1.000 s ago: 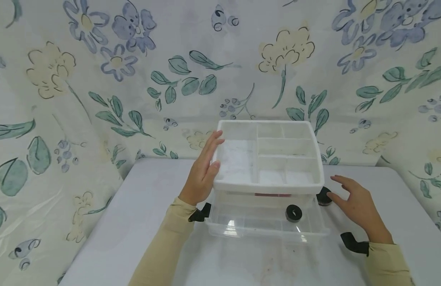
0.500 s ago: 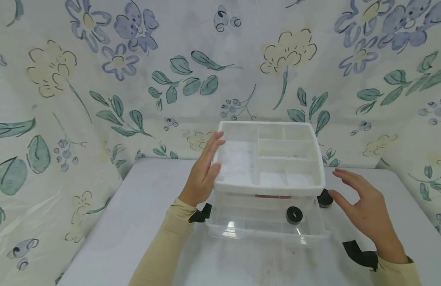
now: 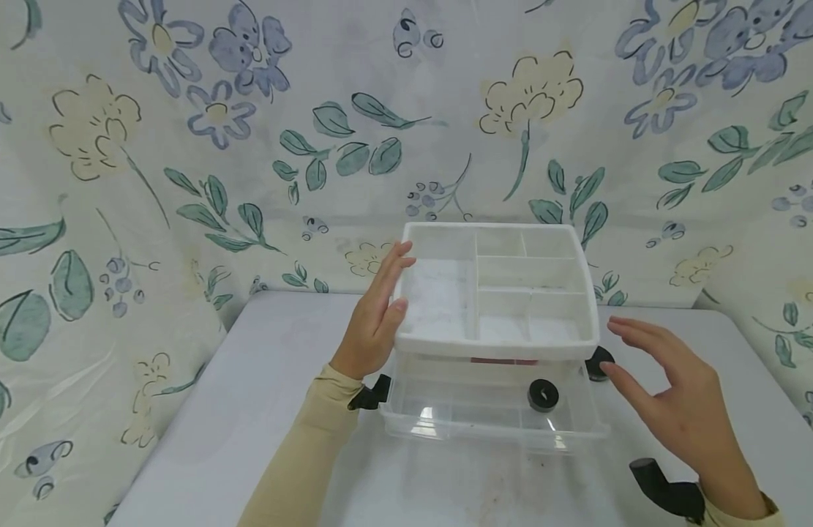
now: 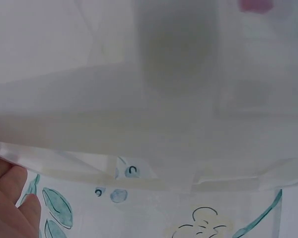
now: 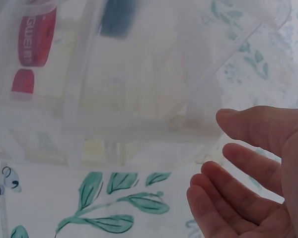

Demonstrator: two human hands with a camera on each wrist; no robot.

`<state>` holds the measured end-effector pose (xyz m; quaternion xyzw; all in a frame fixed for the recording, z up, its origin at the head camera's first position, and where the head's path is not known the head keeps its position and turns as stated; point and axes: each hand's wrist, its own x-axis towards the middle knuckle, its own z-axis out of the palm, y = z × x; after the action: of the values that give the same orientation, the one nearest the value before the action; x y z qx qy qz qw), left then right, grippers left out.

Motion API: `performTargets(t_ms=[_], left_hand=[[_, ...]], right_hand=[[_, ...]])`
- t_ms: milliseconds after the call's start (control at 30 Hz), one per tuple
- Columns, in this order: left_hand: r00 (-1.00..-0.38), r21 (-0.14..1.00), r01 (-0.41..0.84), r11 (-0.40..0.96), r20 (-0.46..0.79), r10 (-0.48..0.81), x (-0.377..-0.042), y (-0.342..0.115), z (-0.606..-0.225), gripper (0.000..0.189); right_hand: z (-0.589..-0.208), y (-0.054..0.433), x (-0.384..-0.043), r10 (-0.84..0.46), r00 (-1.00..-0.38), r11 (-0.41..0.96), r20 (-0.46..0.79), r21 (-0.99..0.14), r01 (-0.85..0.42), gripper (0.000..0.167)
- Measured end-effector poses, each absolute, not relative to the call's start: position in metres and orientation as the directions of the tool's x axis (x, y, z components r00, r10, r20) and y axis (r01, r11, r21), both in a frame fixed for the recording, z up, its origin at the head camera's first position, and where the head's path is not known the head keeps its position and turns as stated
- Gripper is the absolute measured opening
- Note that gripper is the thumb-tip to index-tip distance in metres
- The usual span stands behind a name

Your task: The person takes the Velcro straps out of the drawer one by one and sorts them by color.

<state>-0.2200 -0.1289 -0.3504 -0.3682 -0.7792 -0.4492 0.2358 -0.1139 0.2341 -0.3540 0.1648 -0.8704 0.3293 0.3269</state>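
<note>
A white plastic storage box (image 3: 495, 350) with a divided top tray (image 3: 439, 300) stands on the table. A clear drawer (image 3: 446, 410) sticks out at its front. In that drawer lies a small black ring-shaped roll (image 3: 543, 395). My left hand (image 3: 373, 322) lies along the box's left side, fingers against the wall and thumb at the tray's edge. My right hand (image 3: 676, 395) hovers off the box's right side with fingers and thumb spread apart, holding nothing. Close to its thumb tip is a black round object (image 3: 600, 364), partly hidden by the box.
A red item (image 5: 37, 34) and a blurred dark item (image 5: 118, 17) show through the plastic in the right wrist view. The white table (image 3: 301, 337) meets a floral cloth (image 3: 340, 197) at the back. Black straps (image 3: 669, 490) sit at both wrists.
My right hand has drawn back toward me and to the right, away from the black round object. My left hand and the box stay in place.
</note>
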Motion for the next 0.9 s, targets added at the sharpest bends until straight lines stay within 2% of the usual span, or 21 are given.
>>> performTargets(t_ms=[267, 533, 900], left_hand=[[-0.614, 0.519, 0.789, 0.330, 0.698, 0.368, -0.220, -0.129, -0.349, 0.052], [-0.608, 0.514, 0.793, 0.327, 0.703, 0.368, -0.220, -0.129, -0.349, 0.052], [-0.604, 0.514, 0.797, 0.318, 0.705, 0.371, -0.221, -0.128, -0.349, 0.052]], right_hand=[[-0.351, 0.225, -0.104, -0.081, -0.709, 0.700, 0.701, -0.466, -0.541, 0.068], [-0.347, 0.217, -0.098, -0.010, -0.719, 0.692, 0.695, -0.514, -0.507, 0.056], [-0.342, 0.210, -0.091, -0.129, -0.704, 0.664, 0.699, -0.467, -0.585, 0.062]])
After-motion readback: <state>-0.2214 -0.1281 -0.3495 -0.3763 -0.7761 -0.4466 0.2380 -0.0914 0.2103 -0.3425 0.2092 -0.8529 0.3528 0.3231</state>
